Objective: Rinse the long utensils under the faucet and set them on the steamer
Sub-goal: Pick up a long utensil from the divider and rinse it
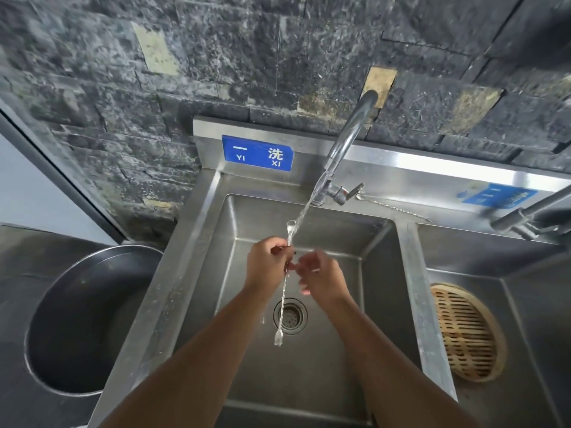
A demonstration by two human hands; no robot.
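Here the long utensil (285,274), pinched mid-shaft by the left hand (268,263) and rubbed by the right hand's (321,274) fingertips, runs lengthwise under the stream, the steamer (466,332) lying well right, nearer the right hand.

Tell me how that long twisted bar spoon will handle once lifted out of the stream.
Likely slippery: the bar spoon is wet steel under running water. Probably stiff and light, being thin. It may swing, since both hands pinch near its upper part.
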